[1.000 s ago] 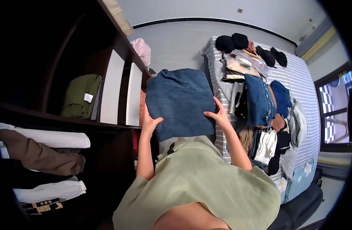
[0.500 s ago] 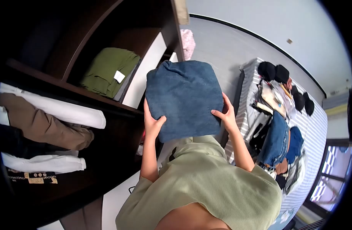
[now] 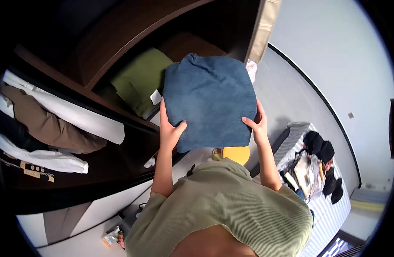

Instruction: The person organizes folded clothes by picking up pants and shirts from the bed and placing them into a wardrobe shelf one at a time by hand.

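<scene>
A folded dark blue garment [image 3: 210,103], perhaps denim, is held flat in front of my chest. My left hand [image 3: 171,128] grips its left edge, thumb on top and fingers tucked underneath. On the opposite edge my right hand [image 3: 257,123] has the same hold. Behind the garment's left side, a folded green garment [image 3: 143,75] with a white tag [image 3: 155,97] lies on a wardrobe shelf. The blue garment covers part of that shelf.
The dark wardrobe [image 3: 119,43] stands at left, with white and brown trousers [image 3: 51,120] on a lower level. A striped bed [image 3: 329,214] at right bears black caps [image 3: 319,145] and piled clothes. A yellow round object [image 3: 236,155] is on the floor.
My view has turned toward the wardrobe, and the bed now sits lower at right. The blue garment, still in both hands, overlaps the shelf's green garment.
</scene>
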Action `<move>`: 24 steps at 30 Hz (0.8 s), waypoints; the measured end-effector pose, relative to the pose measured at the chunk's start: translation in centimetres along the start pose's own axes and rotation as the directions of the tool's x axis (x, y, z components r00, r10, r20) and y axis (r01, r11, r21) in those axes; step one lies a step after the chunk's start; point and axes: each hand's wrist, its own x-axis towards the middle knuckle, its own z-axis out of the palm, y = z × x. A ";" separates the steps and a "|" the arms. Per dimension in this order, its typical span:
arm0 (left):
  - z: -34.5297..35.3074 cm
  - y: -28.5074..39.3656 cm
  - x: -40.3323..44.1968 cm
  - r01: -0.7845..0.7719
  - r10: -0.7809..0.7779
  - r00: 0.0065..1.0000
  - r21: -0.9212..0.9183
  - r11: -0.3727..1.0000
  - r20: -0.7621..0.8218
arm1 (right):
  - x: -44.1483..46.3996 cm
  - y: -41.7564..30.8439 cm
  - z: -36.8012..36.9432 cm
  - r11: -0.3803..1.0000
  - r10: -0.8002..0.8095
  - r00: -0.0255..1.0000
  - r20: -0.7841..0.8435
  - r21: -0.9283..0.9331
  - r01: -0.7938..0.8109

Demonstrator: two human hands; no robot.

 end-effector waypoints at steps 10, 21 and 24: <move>-0.1 1.2 5.2 -0.038 0.104 0.951 0.222 0.974 -0.290 | 11.7 -0.2 2.2 0.999 0.006 0.975 0.224 0.048 -0.017; -5.1 2.3 9.1 -0.033 0.204 0.826 0.316 0.948 -0.526 | 20.7 1.0 11.6 0.992 -0.095 0.887 0.452 0.115 0.048; -6.2 2.3 9.6 -0.026 0.207 0.773 0.296 0.955 -0.600 | 21.9 0.8 14.3 0.994 -0.065 0.872 0.486 0.107 0.014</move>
